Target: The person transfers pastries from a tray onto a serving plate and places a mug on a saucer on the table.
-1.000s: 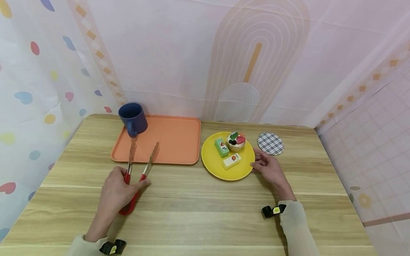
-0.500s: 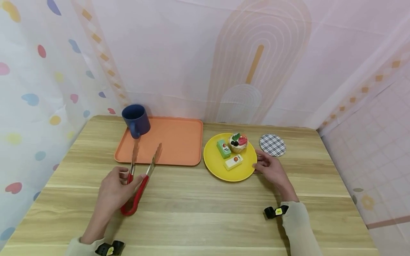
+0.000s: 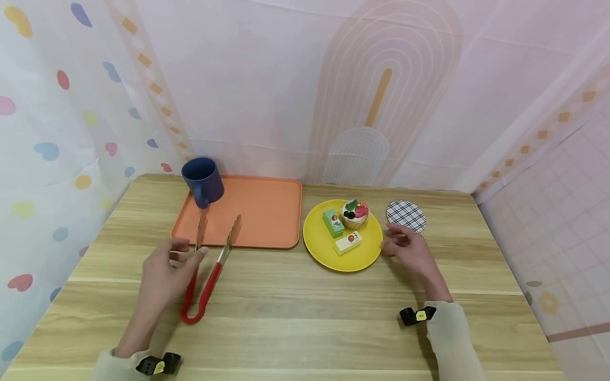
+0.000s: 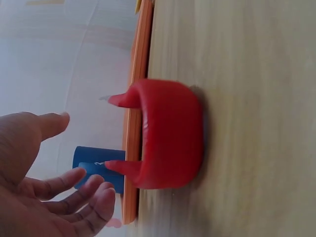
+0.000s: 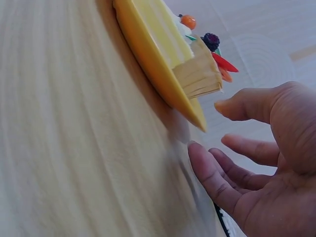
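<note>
My left hand (image 3: 164, 278) hovers with relaxed, spread fingers over the red-handled tongs (image 3: 208, 288), gripping nothing. The tongs lie spread apart on the table, their metal tips over an orange tray (image 3: 267, 211); the left wrist view shows their red bend (image 4: 173, 133) beside the hand. At the right edge of a yellow plate (image 3: 324, 256) is my right hand (image 3: 412, 251), fingers loosely bent and apart from the rim in the right wrist view. On the plate sit a green cake slice (image 3: 332, 222), a pale yellow cake slice (image 3: 348, 242) and a fruit-topped cupcake (image 3: 355, 216).
A dark blue mug (image 3: 205, 180) stands at the tray's back left corner. A round checked coaster (image 3: 405, 214) lies behind my right hand. Patterned curtains (image 3: 267, 95) rise along the table's back and sides.
My left hand has let go of the tongs and drawn slightly left. My right hand has released the plate's rim and moved a little to the right.
</note>
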### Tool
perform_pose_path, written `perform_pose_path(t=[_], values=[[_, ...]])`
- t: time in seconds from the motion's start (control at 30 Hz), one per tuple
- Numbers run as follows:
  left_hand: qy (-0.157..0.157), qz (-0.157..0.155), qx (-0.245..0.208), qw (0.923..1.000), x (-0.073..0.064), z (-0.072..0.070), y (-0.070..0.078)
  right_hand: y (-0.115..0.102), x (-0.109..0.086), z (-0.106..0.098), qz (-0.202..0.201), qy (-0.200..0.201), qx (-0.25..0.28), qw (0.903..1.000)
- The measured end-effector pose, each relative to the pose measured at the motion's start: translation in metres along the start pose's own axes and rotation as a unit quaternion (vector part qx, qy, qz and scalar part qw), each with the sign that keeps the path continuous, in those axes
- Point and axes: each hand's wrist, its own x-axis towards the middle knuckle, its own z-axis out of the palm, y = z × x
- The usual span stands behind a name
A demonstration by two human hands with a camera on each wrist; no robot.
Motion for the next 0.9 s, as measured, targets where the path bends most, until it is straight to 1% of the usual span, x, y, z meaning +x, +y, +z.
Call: perform_pose_path(t=[0.23, 0.37, 0.5, 0.67, 0.9], values=[[0.027, 0.045, -0.014, 0.9985, 0.009, -0.002, -0.002, -0.003, -0.001, -0.006, 0.004, -0.007, -0.008, 0.9999], [0.039, 0.065, -0.029, 0.9967, 0.015, -0.001, -0.002, -0.001, -0.001, -0.01, -0.017, -0.001, -0.011, 0.9998], [0.033, 0.067, -0.048, 0.9961, 0.021, -0.003, -0.002, -0.001, -0.002, -0.016, -0.032, 0.005, -0.015, 0.9994], [0.017, 0.063, -0.063, 0.9958, 0.027, -0.006, -0.002, -0.003, -0.002, -0.024, -0.033, 0.008, -0.017, 0.9993], [0.021, 0.082, -0.063, 0.9944, 0.034, -0.008, -0.005, -0.002, 0.0, -0.032, -0.034, 0.023, -0.035, 0.9986]])
